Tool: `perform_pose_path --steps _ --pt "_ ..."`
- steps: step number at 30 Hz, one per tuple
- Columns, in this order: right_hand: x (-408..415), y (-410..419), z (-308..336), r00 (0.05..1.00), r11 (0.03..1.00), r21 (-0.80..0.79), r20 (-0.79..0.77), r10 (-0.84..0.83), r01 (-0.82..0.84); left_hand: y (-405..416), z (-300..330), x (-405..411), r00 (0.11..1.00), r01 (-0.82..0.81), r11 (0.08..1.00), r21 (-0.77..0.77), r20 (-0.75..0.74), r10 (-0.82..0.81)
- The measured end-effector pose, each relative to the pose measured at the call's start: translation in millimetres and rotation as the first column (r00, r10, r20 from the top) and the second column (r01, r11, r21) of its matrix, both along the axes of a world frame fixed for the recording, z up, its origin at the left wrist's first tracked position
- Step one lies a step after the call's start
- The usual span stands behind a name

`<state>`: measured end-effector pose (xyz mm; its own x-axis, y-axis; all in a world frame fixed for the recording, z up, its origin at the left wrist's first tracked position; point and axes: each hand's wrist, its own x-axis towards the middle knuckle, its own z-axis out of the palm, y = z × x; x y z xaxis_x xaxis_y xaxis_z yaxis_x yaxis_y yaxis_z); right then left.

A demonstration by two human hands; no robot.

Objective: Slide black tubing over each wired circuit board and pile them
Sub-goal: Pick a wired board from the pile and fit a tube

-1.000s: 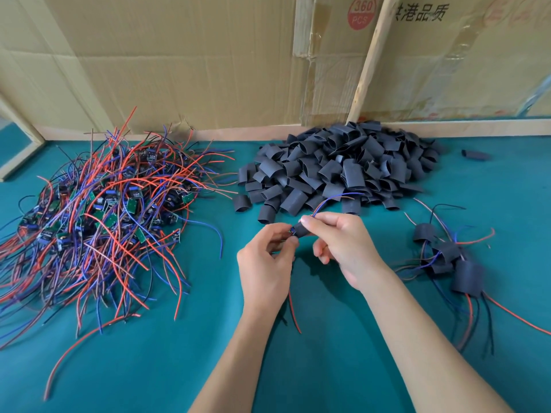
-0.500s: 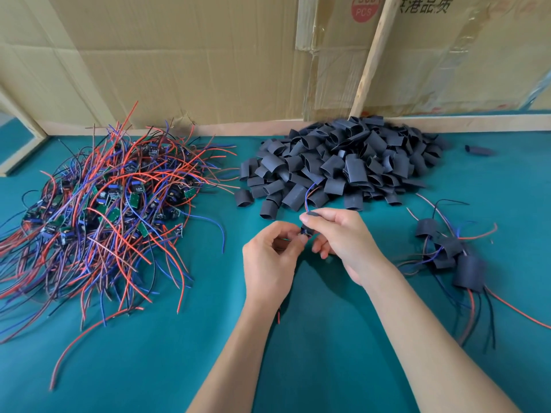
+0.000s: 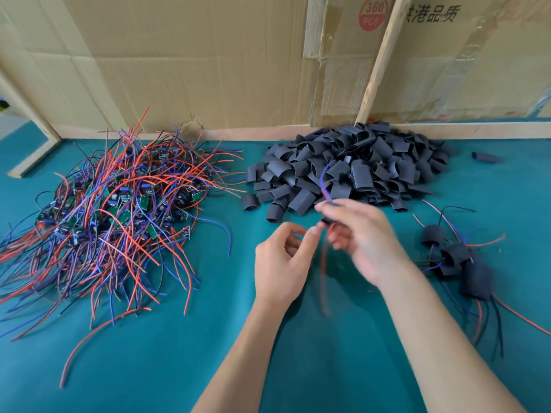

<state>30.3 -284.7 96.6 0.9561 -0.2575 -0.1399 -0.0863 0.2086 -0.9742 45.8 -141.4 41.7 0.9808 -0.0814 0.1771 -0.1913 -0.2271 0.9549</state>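
Sleeved board (image 3: 328, 219) now held by right hand (image 3: 363, 236) alone, blurred, shifted rightward from a second ago. Left hand (image 3: 283, 263) has been withdrawn: fingers loosely curled, nothing gripped. Tubing judged seated; transfer to finished pile (image 3: 456, 260) on counter (image 3: 328, 353) judged next.

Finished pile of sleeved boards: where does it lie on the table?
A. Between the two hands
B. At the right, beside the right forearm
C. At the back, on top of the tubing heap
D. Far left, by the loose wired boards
B: the sleeved boards lie at the right edge of the table, apart from the tubing heap.
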Motion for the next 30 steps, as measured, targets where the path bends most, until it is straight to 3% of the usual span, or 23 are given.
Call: perform_pose_path --steps 2,3,5,7,8,10,12,13,15,17,18,20,22,24,26,30 --pt "-9.8 -26.8 19.1 0.985 0.986 0.062 0.067 -0.157 0.152 -0.6 0.1 -0.2 1.000 0.012 1.000 -0.010 -0.012 -0.012" --pt "-18.3 -45.2 27.8 0.969 0.972 0.018 0.078 -0.234 0.234 -0.8 -0.4 0.5 1.000 0.005 1.000 -0.020 -0.016 -0.006" --pt "-43.4 -82.2 38.3 0.932 0.886 -0.299 0.028 -0.362 0.354 -1.8 -1.6 1.3 1.000 -0.004 1.000 -0.028 -0.029 0.003" --pt "-64.8 -108.9 42.5 0.872 0.705 -0.658 -0.148 -0.466 0.265 -3.4 -1.8 1.6 0.999 0.004 1.000 -0.020 -0.043 -0.005" --pt "-71.7 -120.7 43.1 0.824 0.618 -0.760 -0.207 -0.528 0.204 -4.1 -2.2 2.3 0.999 0.011 1.000 -0.007 -0.045 -0.011" --pt "-76.7 -134.0 49.5 0.792 0.522 -0.811 -0.126 -0.597 0.264 -4.5 -3.9 3.6 0.999 0.023 0.999 0.024 -0.036 -0.022" --pt "-60.4 -105.0 67.7 0.861 0.462 -0.827 0.052 -0.506 0.322 -4.3 -4.6 3.8 1.000 0.023 0.999 0.042 -0.013 -0.022" --pt "-43.5 -75.9 74.4 0.924 0.473 -0.832 0.114 -0.366 0.289 -3.7 -4.4 3.0 1.000 0.017 0.998 0.053 -0.001 -0.017" --pt "1.9 -8.9 72.0 0.999 0.512 -0.859 0.040 0.002 0.034 -2.7 -3.8 2.5 1.000 -0.003 0.997 0.074 0.016 0.002" --pt "50.9 51.7 53.2 0.952 0.343 -0.908 -0.152 0.266 -0.241 -1.7 -3.2 3.0 1.000 -0.001 0.995 0.105 0.014 -0.001" --pt "73.6 75.8 42.5 0.916 0.227 -0.915 -0.259 0.306 -0.335 -0.9 -3.2 2.9 1.000 0.015 0.991 0.130 0.008 -0.016" --pt "107.1 109.5 27.4 0.880 0.050 -0.909 -0.385 0.279 -0.413 1.2 -2.2 1.8 0.999 0.036 0.981 0.191 0.008 -0.038" --pt "125.1 126.4 18.4 0.845 -0.050 -0.882 -0.465 0.263 -0.469 3.5 -0.4 0.7 0.999 0.042 0.964 0.261 0.019 -0.049" --pt "131.3 133.8 12.0 0.842 -0.068 -0.880 -0.471 0.263 -0.471 4.7 0.5 0.9 0.998 0.061 0.938 0.342 0.011 -0.069" --pt "132.4 134.0 12.0 0.872 -0.018 -0.903 -0.419 0.254 -0.428 4.6 -0.1 2.2 0.995 0.074 0.918 0.389 0.028 -0.092" --pt "120.6 119.9 32.2 0.940 0.225 -0.931 -0.229 0.254 -0.288 1.4 -1.7 2.4 1.000 0.024 0.986 0.167 0.015 -0.026"
